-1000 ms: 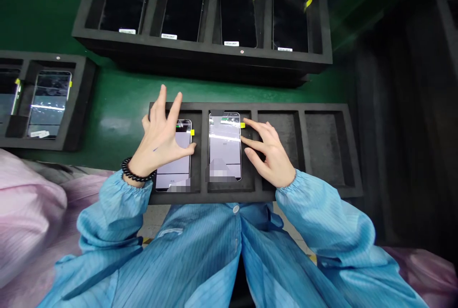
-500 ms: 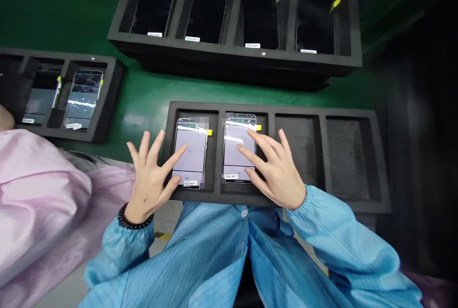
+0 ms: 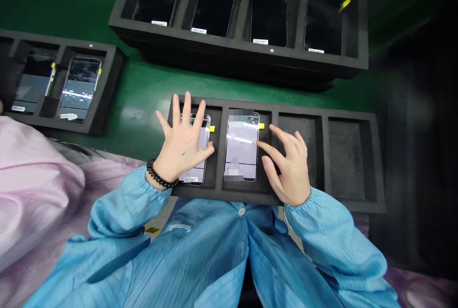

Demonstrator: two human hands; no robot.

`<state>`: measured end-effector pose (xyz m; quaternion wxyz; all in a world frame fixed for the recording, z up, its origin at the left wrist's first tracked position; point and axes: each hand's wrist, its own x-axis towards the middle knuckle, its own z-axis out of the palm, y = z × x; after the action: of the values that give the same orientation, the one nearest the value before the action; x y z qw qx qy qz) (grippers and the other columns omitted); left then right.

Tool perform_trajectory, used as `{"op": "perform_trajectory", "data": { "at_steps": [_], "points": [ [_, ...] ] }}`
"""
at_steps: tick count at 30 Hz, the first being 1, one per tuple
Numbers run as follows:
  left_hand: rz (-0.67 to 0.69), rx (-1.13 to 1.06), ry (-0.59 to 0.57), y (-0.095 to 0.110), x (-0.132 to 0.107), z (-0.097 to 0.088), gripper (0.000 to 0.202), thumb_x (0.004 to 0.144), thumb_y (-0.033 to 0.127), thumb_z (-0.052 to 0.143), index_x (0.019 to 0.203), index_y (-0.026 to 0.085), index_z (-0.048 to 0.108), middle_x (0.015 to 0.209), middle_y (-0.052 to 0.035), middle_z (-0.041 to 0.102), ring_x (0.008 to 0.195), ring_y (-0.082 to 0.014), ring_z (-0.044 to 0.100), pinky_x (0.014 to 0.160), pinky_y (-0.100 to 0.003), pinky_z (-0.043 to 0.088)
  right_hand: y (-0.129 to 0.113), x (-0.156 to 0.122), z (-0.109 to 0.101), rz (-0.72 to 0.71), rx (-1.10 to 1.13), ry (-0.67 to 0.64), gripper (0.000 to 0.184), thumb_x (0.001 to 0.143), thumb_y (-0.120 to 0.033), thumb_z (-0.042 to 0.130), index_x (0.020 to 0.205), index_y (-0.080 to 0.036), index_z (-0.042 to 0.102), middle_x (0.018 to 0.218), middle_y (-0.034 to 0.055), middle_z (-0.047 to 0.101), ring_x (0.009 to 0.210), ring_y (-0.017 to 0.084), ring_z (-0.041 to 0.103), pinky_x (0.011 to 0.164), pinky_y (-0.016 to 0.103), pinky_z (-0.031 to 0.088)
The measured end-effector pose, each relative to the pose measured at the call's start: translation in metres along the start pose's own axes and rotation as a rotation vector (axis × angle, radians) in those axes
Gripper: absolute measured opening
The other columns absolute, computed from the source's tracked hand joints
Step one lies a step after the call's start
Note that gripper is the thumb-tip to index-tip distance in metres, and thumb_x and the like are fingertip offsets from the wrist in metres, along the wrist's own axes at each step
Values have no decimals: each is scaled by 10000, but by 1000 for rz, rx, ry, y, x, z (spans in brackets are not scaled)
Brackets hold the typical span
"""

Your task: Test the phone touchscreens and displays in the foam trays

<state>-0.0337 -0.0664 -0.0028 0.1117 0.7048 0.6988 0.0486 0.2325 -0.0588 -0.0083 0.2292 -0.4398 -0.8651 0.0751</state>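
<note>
Two lit smartphones lie face up in the left two compartments of a black foam tray. My left hand is open with its fingers spread above the left smartphone, hiding much of its screen. My right hand is open beside the right smartphone, its index fingertip at the phone's right edge; whether it touches cannot be told. Each of these phones has a yellow tab at its upper right side. The tray's right two compartments hold no phone.
Across the green table, a raised black tray holds several dark phones with yellow tabs. Another black tray at the left holds phones with lit screens. A person's pink sleeve is at the left edge.
My left hand has moved up and right, from the left phone's side to over its screen. My right hand has drawn back rightward off the right phone's screen. The view has shifted slightly.
</note>
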Motion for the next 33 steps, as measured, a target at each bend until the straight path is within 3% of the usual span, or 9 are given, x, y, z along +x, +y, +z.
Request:
{"op": "perform_trajectory", "data": {
  "at_steps": [4,9,13,18,21,23,26,29,33],
  "points": [
    [-105,-64,-17,-2,6,-1,1024,772,449,653,1631,162,176,1711,-225,-10,1573,-511,-13,1098,-878,89,2,-4,-1,45,23,17,304,996,-244,506,1249,-240,673,1527,123,531,1357,326,536,1199,635,337],
    [-122,-164,109,-7,-2,-1,1192,685,485,752,1626,127,114,1696,-266,-13,1567,-496,92,1193,-693,283,2,-5,-2,70,46,42,301,995,-238,507,1244,-231,676,1525,136,528,1369,341,539,1198,627,341],
    [-92,-166,137,-8,-4,-3,1205,723,550,762,1627,167,62,1696,-251,-52,1566,-472,143,1242,-628,257,1,-4,-4,93,66,40,305,997,-243,504,1257,-247,664,1538,129,518,1379,354,534,1187,632,353],
    [-114,-163,118,-10,-15,-8,1235,774,672,717,1632,141,6,1701,-244,-58,1606,-395,52,1291,-564,236,0,-5,-8,92,87,41,294,999,-235,504,1245,-208,662,1518,166,526,1378,362,535,1180,630,365],
    [-73,-98,142,-16,-38,-11,972,897,666,563,1637,203,134,1730,-144,-2,1613,-363,28,1318,-580,142,2,-6,-10,104,110,40,289,1001,-239,501,1243,-217,658,1520,156,525,1372,359,539,1180,636,367],
    [-55,-11,156,-21,-59,-12,700,980,585,413,1615,341,242,1740,27,-51,1608,-378,-13,1312,-617,23,4,-7,-10,107,119,31,290,1004,-244,497,1245,-214,658,1520,158,524,1367,359,540,1178,641,369],
    [-70,31,160,-28,-89,-9,594,991,541,298,1581,492,252,1708,196,-104,1591,-424,-11,1303,-621,12,4,-5,-10,68,112,4,289,1006,-263,499,1227,-205,674,1508,168,536,1349,352,540,1172,645,374],
    [-51,15,161,-31,-103,-2,594,986,562,243,1578,529,211,1711,192,-78,1585,-452,17,1295,-657,39,1,0,-8,-41,75,-59,308,1009,-309,502,1249,-208,667,1518,174,538,1336,336,537,1184,663,344],
    [23,-34,149,-31,-99,7,596,1005,593,196,1594,504,180,1729,113,-60,1597,-427,-23,1270,-720,-34,-7,8,0,-154,-5,-160,420,1016,-364,488,1404,-224,565,1584,165,480,1369,322,510,1218,703,249]
  ]
}}
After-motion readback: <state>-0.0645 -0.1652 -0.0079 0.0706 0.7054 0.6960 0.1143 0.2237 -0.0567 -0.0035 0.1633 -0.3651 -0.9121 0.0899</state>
